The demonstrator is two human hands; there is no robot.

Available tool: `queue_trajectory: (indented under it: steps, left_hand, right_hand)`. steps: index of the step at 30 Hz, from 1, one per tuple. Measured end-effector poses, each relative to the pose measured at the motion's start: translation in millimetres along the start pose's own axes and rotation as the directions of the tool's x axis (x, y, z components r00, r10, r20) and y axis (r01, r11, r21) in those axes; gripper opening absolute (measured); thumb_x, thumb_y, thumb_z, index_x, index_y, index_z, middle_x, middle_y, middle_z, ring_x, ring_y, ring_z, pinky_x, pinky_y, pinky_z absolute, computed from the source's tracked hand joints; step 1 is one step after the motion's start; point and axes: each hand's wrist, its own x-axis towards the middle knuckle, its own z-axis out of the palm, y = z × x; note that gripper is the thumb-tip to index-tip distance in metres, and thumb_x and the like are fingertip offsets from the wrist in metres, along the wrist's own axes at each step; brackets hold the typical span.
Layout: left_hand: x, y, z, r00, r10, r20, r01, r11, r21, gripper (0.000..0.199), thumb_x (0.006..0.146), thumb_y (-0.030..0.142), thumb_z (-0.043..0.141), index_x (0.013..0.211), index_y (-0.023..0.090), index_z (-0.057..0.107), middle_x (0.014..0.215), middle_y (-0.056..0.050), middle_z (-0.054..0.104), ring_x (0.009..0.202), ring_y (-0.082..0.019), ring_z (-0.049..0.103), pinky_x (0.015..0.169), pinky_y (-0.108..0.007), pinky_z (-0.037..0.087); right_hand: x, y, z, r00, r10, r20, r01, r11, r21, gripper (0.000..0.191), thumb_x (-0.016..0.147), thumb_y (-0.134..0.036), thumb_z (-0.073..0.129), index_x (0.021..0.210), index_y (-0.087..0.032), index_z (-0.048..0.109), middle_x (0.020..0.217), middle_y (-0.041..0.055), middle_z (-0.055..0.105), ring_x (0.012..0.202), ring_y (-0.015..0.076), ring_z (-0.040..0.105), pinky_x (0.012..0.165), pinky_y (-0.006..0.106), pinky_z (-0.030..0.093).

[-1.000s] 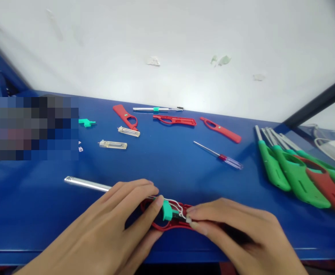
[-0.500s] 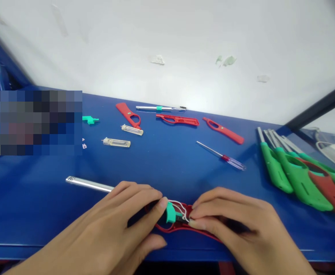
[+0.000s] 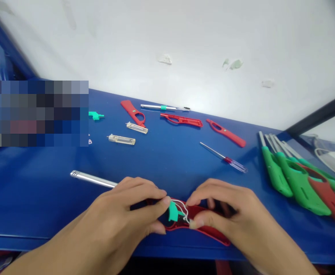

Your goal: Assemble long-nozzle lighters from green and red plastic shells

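Close to the bench's front edge lies a red gas lighter shell half [image 3: 213,231], its hollow side up. A green trigger [image 3: 172,211], thin white wires [image 3: 183,206] and a dark part sit inside it. A long silver lighter tube [image 3: 94,179] extends leftward from under my left hand [image 3: 127,214]. That hand is closed around the shell's trigger end, with fingertips beside the green trigger; its palm side is hidden. My right hand [image 3: 227,210] has its thumb pressed by the wire ends and its forefinger at the far rim, gripping the shell between them.
Beyond my hands lie red shell pieces [image 3: 181,120], a silver tube with a green collar [image 3: 164,108], two clear fuel tanks [image 3: 122,139] and a screwdriver [image 3: 232,162]. Several green and red lighters [image 3: 302,187] are piled at right. A pixelated patch covers the left.
My right fingers have spread from a tight pinch, showing more of the shell's inside. My left hand keeps its hold near the trigger. The view has shifted slightly.
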Motion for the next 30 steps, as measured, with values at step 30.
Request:
queue_trajectory:
  steps: [30]
  left_hand:
    - [-5.9,1.2,-5.2,0.983,-0.184,0.013,0.178,0.967,0.184,0.049,0.117,0.053,0.061,0.164,0.043,0.047,0.143,0.003,0.069,0.130,-0.016,0.068,0.114,-0.025,0.057]
  right_hand:
    - [-29.6,8.9,15.6,0.932,-0.224,-0.283,0.146,0.951,-0.271,0.015,0.111,-0.045,0.072,0.116,-0.035,0.083,0.108,-0.0047,0.085,0.094,0.0104,0.085,0.086,0.013,0.067]
